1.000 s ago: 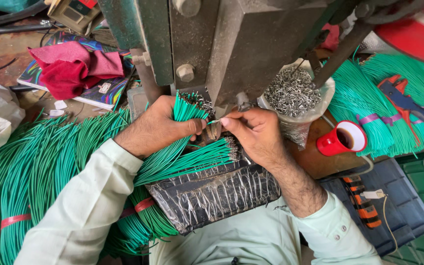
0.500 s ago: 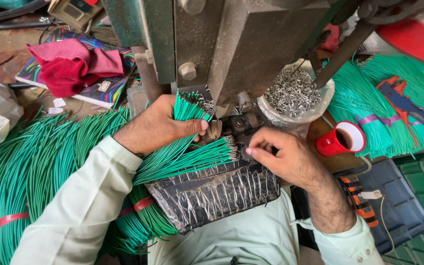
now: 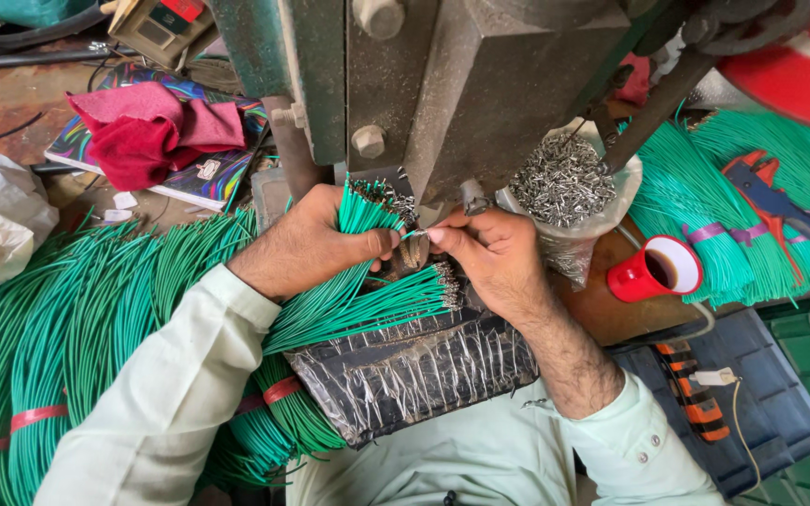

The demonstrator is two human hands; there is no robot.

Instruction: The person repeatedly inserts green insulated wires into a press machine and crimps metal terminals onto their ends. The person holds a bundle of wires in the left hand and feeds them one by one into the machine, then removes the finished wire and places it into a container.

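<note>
**A:** Your left hand [image 3: 307,248] is wrapped tight around a bunch of green wires [image 3: 360,217], their stripped ends pointing up toward the press. Your right hand [image 3: 489,253] pinches a single wire end [image 3: 416,235] between thumb and forefinger, right under the machine.

**B:** And what crowds you there?

**A:** The grey metal press [image 3: 461,84] hangs just over both hands and hides the spot where the wire end goes in. Below your hands, a second lot of finished wires [image 3: 377,305] with metal tips lies across a black foil-wrapped block [image 3: 424,365].

**B:** Containers?

**A:** Just beside your right hand, a clear plastic bag [image 3: 569,225] holds a heap of small silvery terminals [image 3: 560,178]. Further right, a red cup [image 3: 658,272] holds a dark drink.

**B:** The rest?

**A:** Long green wire bundles [image 3: 58,328] with pink ties fill your left side; more bundles [image 3: 705,215] lie at right, with red-and-blue pliers [image 3: 775,201] on top. A red cloth [image 3: 147,131] sits on a colourful book [image 3: 208,178] at far left.
</note>
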